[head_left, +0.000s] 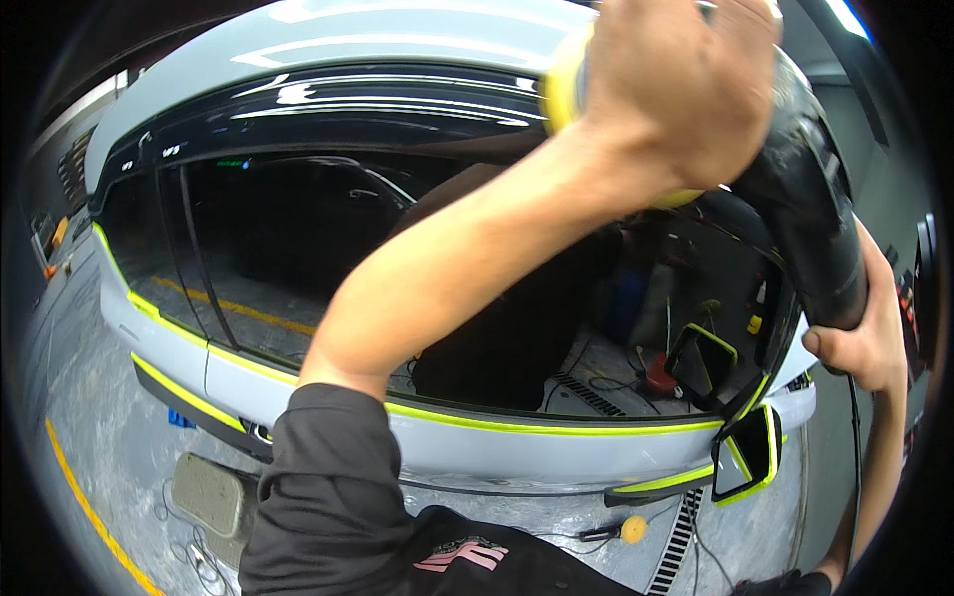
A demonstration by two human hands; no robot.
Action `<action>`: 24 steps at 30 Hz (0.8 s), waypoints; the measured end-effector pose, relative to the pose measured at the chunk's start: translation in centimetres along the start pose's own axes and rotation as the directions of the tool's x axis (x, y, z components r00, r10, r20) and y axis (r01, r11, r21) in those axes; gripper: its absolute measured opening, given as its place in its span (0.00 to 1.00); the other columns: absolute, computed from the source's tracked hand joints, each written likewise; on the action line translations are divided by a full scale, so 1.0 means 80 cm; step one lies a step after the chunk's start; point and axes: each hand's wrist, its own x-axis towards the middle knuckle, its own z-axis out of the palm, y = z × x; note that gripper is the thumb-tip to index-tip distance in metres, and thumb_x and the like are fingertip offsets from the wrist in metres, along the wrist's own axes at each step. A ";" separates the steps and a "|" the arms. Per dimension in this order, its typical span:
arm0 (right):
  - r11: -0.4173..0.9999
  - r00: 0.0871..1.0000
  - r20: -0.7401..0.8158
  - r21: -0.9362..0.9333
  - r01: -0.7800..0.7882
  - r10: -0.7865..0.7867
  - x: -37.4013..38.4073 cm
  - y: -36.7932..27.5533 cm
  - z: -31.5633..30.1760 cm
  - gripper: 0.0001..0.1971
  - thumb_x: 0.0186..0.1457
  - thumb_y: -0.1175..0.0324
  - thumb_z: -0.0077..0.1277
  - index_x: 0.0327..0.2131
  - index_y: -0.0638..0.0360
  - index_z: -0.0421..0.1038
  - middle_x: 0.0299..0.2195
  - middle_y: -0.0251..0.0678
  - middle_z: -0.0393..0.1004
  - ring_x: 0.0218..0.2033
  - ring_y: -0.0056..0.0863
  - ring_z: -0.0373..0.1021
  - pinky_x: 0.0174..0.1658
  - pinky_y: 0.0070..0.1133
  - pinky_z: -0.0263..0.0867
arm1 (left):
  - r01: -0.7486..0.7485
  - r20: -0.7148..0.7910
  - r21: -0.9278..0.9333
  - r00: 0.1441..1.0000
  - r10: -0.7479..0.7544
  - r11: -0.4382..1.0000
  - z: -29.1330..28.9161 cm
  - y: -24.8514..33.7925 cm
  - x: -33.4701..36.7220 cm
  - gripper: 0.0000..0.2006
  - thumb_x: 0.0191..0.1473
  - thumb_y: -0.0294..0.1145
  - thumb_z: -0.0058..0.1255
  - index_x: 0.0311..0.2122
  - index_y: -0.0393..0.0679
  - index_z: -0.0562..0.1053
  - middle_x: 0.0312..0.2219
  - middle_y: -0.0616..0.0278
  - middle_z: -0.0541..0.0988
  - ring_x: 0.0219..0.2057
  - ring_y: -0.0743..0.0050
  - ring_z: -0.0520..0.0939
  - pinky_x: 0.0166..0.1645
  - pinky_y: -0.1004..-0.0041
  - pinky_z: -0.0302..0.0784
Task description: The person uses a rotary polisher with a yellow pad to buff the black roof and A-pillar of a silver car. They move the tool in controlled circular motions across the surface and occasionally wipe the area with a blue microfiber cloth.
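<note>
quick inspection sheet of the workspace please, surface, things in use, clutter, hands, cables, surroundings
Surface: glossy pale car roof with light reflections; dark side windows below
Things in use: black power tool with yellow pad at the roof edge; contact cannot be told
Clutter: small black tool with round yellow end and grey-green block on the floor
Hands: left hand grips the tool's head, blurred; right hand grips its lower end
Cables: dark cable hangs below the right hand; thin cords on the floor
Surroundings: grey floor, yellow line, drain grate
</note>
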 end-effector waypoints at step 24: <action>0.848 0.529 0.765 0.509 -0.148 -0.367 0.144 -0.054 -0.019 0.42 0.45 0.63 0.69 0.60 0.74 0.61 0.46 0.50 0.76 0.46 0.35 0.74 0.49 0.26 0.72 | 0.685 -0.252 0.443 0.714 -0.653 0.578 -0.039 0.083 0.054 0.45 0.62 0.72 0.30 0.57 0.30 0.66 0.38 0.38 0.79 0.41 0.56 0.83 0.49 0.65 0.77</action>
